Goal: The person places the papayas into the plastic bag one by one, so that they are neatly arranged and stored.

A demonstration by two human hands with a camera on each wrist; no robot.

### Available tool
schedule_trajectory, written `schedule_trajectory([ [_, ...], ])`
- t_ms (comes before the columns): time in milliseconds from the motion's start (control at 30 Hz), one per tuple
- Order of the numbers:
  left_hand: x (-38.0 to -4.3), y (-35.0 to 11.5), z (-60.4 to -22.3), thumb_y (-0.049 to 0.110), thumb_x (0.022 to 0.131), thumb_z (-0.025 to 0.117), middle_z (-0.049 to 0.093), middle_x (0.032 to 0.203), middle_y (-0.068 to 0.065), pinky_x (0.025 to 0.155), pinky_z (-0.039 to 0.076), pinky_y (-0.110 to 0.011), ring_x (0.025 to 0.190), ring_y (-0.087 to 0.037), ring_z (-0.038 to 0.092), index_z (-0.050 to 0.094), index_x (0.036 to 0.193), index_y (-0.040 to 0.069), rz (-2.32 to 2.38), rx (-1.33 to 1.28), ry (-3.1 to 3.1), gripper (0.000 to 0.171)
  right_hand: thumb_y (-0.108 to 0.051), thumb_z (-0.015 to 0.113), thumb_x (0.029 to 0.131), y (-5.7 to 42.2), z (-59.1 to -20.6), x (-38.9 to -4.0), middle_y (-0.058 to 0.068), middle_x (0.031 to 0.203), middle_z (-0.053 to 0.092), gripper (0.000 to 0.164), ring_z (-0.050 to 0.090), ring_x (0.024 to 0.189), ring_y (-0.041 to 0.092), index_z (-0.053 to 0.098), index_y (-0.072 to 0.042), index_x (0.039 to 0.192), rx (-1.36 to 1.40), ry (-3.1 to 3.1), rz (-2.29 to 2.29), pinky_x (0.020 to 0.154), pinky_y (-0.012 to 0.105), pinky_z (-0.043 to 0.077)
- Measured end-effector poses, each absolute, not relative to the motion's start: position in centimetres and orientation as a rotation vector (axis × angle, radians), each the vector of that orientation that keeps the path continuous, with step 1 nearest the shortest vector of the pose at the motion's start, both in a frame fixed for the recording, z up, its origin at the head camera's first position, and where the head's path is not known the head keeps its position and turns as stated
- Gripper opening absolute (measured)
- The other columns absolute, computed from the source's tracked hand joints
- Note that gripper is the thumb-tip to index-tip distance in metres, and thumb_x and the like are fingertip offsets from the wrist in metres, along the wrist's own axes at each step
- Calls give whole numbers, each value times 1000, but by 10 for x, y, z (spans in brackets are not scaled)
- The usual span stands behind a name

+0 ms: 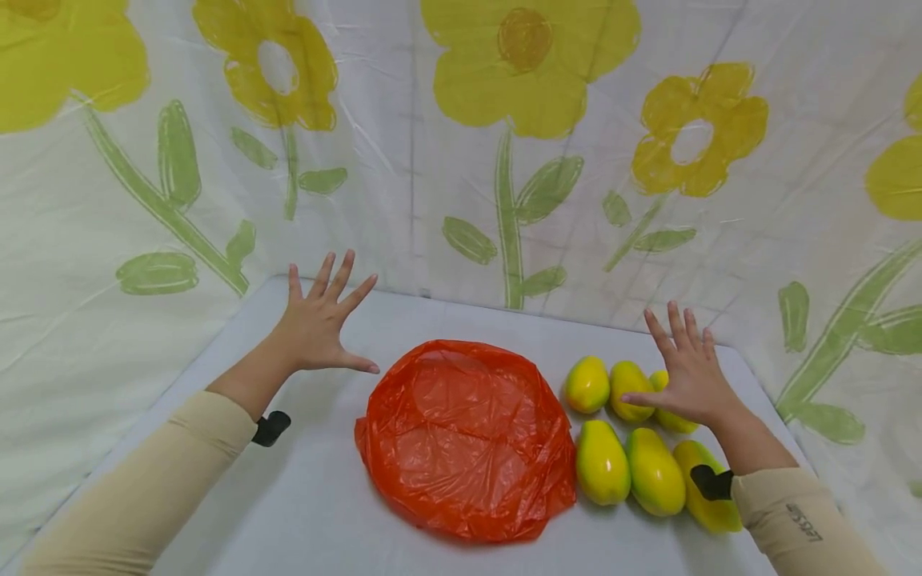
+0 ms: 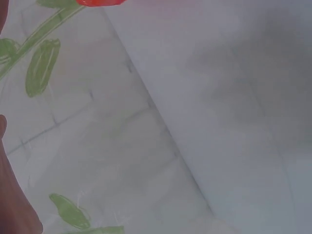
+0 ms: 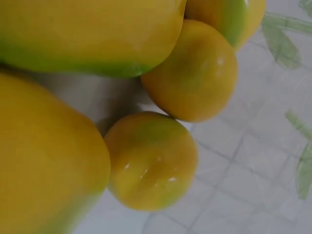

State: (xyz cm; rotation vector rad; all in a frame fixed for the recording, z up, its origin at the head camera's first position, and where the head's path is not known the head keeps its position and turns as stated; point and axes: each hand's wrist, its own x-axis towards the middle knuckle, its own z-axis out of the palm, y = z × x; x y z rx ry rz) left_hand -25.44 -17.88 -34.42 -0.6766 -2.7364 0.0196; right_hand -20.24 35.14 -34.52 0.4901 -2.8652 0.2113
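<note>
A red plastic bag lies spread in a rounded, crumpled shape on the white table. To its right sit several yellow-green mangoes in two rows, among them a front mango and a back mango; the right wrist view shows a mango close up. My left hand, fingers spread, is raised to the upper left of the bag and holds nothing. Over the back right mangoes my right hand hovers with fingers spread, hiding part of them. Only a sliver of the left hand enters the left wrist view.
The white table ends at a back edge against a pale curtain printed with yellow flowers. The same curtain runs along the left and right sides. Dark straps are visible at both wrists.
</note>
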Motion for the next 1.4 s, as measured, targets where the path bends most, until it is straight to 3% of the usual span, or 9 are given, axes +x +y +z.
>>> schedule_trajectory([
  [167, -254, -172, -343, 80, 52, 65, -25, 154, -7, 101, -4, -76, 142, -37, -14, 3, 151, 27, -114, -664, -2747, 128, -59, 75, 64, 348, -349, -201, 11, 155, -21, 124, -18, 141, 39, -7, -25, 150, 498, -2846, 324, 107, 68, -7],
  [333, -251, -170, -346, 74, 55, 69, -22, 155, -4, 103, 2, -75, 144, -37, -5, 2, 151, 23, -293, -630, -2780, 128, -52, 77, 66, 339, -353, -195, 15, 155, -18, 125, -18, 140, 42, -11, -23, 150, 453, -2833, 519, 106, 67, -13],
  [633, -246, -171, -362, 65, 62, 73, -14, 156, -3, 108, 6, -68, 145, -32, -5, -1, 151, 18, -634, -564, -2825, 124, -39, 78, 71, 326, -368, -172, 11, 154, -22, 122, -22, 140, 38, -15, -23, 148, 335, -2789, 831, 107, 64, -16],
  [833, -242, -167, -372, 54, 67, 75, -12, 157, -5, 109, 4, -68, 144, -35, -4, -2, 151, 20, -900, -526, -2847, 119, -37, 75, 75, 314, -369, -154, 1, 152, -29, 120, -24, 139, 36, -23, -36, 143, 198, -2856, 1032, 99, 77, 1],
  [1000, -238, -160, -388, 45, 72, 76, -11, 158, -4, 104, 15, -71, 143, -40, -2, -3, 150, 27, -1178, -434, -2848, 113, -36, 74, 75, 301, -373, -144, 0, 155, -24, 119, -14, 142, 40, -25, -42, 140, 108, -2902, 1115, 96, 78, 15],
  [1167, -236, -154, -402, 41, 74, 75, -1, 158, -8, 101, 25, -69, 142, -41, 7, 0, 151, 27, -1342, -344, -2839, 108, -34, 75, 75, 293, -377, -135, 8, 156, -18, 120, -2, 140, 47, -25, -43, 140, 56, -2905, 1190, 96, 77, 14],
  [1400, -234, -148, -414, 42, 77, 72, 10, 157, -13, 101, 27, -68, 140, -44, 12, 7, 151, 24, -1497, -259, -2847, 100, -36, 75, 74, 282, -383, -126, 9, 155, -20, 121, 5, 137, 52, -28, -47, 137, -66, -2929, 1269, 96, 77, 15],
])
